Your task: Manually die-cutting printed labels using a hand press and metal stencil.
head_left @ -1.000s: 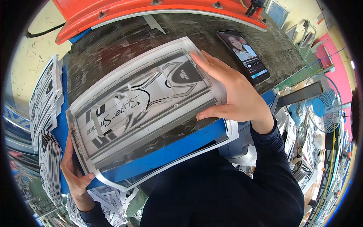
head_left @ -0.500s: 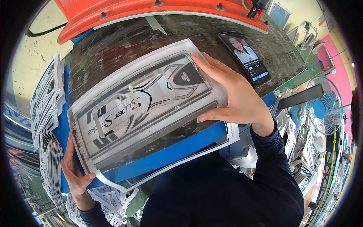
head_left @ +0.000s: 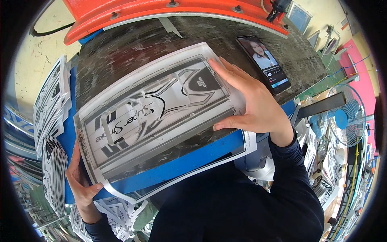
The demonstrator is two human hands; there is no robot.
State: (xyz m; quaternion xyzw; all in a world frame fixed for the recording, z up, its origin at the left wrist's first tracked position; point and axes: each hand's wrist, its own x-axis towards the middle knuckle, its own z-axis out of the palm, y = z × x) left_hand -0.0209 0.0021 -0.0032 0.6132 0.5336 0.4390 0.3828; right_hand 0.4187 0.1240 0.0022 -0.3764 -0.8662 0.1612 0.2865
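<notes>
A clear plastic cutting die, with a see-through plate and raised blade lines, lies over a white printed sheet on the dark worktop. Black and grey graphics show through it. My left hand grips the left end, its thumb at the near corner and fingers along the side edge. At the other end my right hand spans the die and sheet, thumb on the near side and fingers on the far corner. The sheet's near border hangs past the blue table edge toward my body.
Stacks of printed sheets stand at the left. A red machine beam crosses the back of the scratched dark worktop. A phone lies at the back right. Beyond the right edge are a blue fan and cut sheet scraps.
The whole view has shifted slightly, so things appear a little farther right. Both hands keep their hold on the die, with hardly any movement.
</notes>
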